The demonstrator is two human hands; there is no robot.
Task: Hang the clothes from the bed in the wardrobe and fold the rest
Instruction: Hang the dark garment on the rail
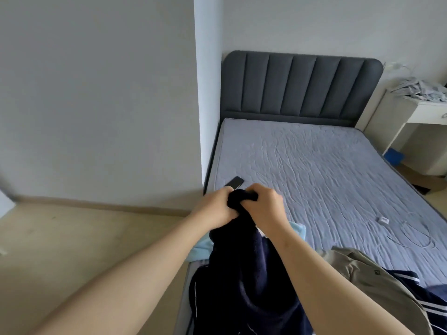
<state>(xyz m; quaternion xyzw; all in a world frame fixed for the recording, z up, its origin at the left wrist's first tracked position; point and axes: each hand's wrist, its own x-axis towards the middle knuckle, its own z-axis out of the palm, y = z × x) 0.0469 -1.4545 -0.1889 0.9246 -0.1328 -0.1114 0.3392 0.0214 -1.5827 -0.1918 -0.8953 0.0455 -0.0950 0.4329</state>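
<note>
Both my hands hold up a dark navy fleece garment (244,281) over the bed's near left corner. My left hand (214,207) and my right hand (262,207) sit close together, each gripping the bunched top of the fabric. The rest of the garment hangs down between my forearms. Under it lies a light blue cloth (202,247). At the lower right, on the bed (326,170), lie a khaki garment (362,276) and a navy piece with white stripes (425,301).
A black phone (235,182) lies on the mattress just beyond my hands. A white charger and cable (384,220) lie to the right. A white desk (420,112) with crumpled grey cloth (420,89) stands at the far right. A wall corner (198,117) borders the bed's left side.
</note>
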